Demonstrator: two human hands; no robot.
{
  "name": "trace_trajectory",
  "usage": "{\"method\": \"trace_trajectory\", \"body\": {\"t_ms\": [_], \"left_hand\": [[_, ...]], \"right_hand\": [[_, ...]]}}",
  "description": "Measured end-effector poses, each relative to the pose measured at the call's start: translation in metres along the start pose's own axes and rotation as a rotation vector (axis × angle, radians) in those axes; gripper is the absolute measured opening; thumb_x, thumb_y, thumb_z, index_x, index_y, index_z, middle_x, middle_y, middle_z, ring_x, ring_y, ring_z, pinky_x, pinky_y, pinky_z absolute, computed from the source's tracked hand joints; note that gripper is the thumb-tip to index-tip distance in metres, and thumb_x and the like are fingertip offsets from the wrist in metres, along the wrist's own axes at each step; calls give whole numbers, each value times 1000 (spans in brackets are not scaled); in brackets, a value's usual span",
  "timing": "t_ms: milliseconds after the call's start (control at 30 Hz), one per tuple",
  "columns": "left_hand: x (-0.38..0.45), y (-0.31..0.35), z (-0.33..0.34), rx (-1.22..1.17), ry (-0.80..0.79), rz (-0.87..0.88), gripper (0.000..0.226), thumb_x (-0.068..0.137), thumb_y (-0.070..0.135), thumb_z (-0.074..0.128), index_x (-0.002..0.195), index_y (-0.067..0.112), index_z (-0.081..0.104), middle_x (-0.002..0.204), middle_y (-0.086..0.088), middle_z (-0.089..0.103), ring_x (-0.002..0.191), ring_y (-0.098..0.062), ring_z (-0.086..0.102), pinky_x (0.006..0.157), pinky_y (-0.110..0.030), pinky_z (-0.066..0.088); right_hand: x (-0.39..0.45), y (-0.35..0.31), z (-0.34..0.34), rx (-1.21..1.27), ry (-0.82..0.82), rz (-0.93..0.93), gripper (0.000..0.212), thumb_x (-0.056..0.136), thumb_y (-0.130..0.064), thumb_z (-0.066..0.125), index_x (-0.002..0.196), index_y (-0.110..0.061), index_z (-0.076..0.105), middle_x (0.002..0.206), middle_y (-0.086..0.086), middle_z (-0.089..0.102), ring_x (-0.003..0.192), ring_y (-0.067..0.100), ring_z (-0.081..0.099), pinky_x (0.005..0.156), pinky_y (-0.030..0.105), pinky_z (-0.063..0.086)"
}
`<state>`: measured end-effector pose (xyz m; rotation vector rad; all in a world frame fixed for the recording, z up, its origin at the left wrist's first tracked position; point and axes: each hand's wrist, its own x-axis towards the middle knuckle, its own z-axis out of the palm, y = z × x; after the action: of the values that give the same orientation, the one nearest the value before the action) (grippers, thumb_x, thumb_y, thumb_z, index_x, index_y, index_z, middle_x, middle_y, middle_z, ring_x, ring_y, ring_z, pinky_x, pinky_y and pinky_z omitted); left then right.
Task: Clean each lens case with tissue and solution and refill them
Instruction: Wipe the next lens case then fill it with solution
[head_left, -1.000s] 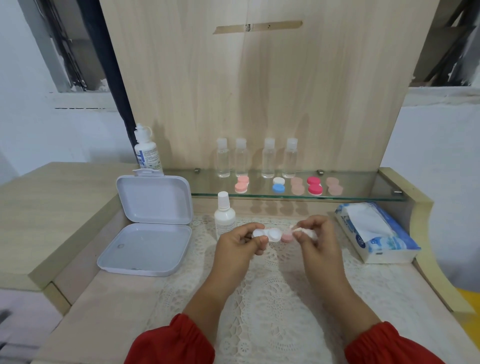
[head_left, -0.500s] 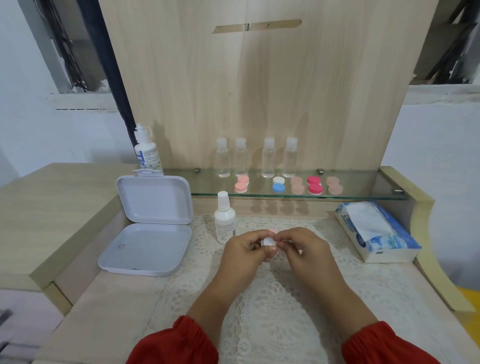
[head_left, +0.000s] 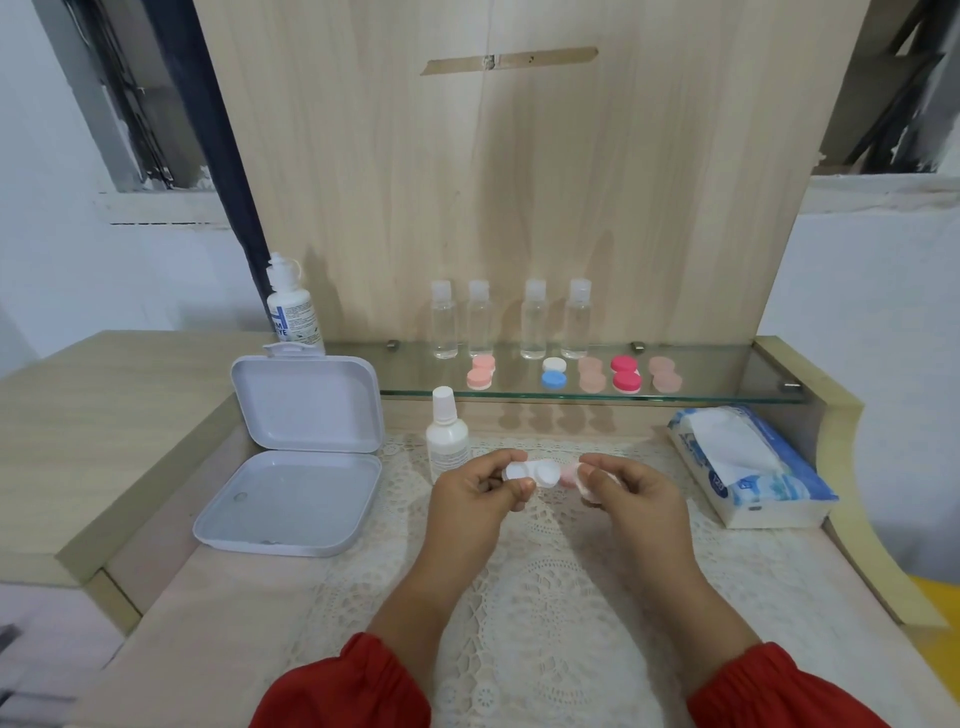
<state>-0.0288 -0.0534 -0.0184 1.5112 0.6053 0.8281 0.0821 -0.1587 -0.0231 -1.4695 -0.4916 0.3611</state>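
The lens case (head_left: 532, 473) in hand is white, with two open wells and no caps on it, held just above the lace mat (head_left: 519, 597) near the middle of the table. Going left to right: an open white box (head_left: 291, 467) lies at the left with what looks like a little liquid in its tray, a labelled solution bottle (head_left: 291, 306) stands far behind it, and a small white bottle (head_left: 447, 436) stands just left of the hands. The left hand (head_left: 475, 499) pinches the left end of the case between thumb and fingers. The right hand (head_left: 636, 496) holds something pale pink and white at its fingertips (head_left: 589, 475), close beside the case's right well; it may be a wad of tissue with a pink cap, but that is too blurred to settle. At the right lies the tissue pack (head_left: 748, 467) with a sheet sticking up.

On the far glass shelf (head_left: 727, 397) four clear bottles (head_left: 511, 325) stand in a row, and in front of them sit five capped cases (head_left: 566, 373): pink, white-and-blue, two beige, and one bright red.

As a judgement, the wiping of this one case is under way; its wells look empty, so refilling and capping remain. Whether the five shelf cases are done or waiting cannot be told from this view
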Motion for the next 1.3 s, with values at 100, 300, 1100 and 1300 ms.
{"method": "trace_trajectory", "body": {"t_ms": [100, 300, 1100, 1300], "left_hand": [[-1, -1, 3, -14, -29, -17, 30, 80, -4, 71, 94, 22, 71, 71, 6, 71, 66, -4, 66, 64, -13, 49], [-3, -3, 6, 5, -63, -16, 31, 82, -3, 69, 106, 15, 69, 86, 2, 73, 75, -3, 68, 71, -14, 52], [2, -1, -4, -106, -84, -30, 17, 93, 5, 58, 103, 13, 69, 75, -10, 69, 66, -10, 62, 65, -18, 50], [-4, 0, 0, -91, -106, -10, 17, 90, 1, 60, 102, 9, 69, 73, -8, 68, 66, -11, 63, 65, -18, 51]], "right_hand": [[-2, 4, 4, -63, -36, -98, 23, 93, -14, 57, 103, -29, 71, 100, -17, 69, 96, -5, 62, 80, 11, 44], [-8, 10, 13, -320, -5, -296, 24, 85, -11, 70, 89, -35, 69, 95, -13, 66, 92, -8, 58, 81, 4, 41], [0, -1, -2, -192, 75, -357, 21, 87, -12, 66, 88, -30, 57, 88, -15, 62, 85, -6, 55, 72, 14, 41], [-1, 15, 9, -510, -68, -655, 16, 85, -12, 70, 96, -24, 67, 96, -19, 59, 95, -3, 55, 82, 7, 40]]}}
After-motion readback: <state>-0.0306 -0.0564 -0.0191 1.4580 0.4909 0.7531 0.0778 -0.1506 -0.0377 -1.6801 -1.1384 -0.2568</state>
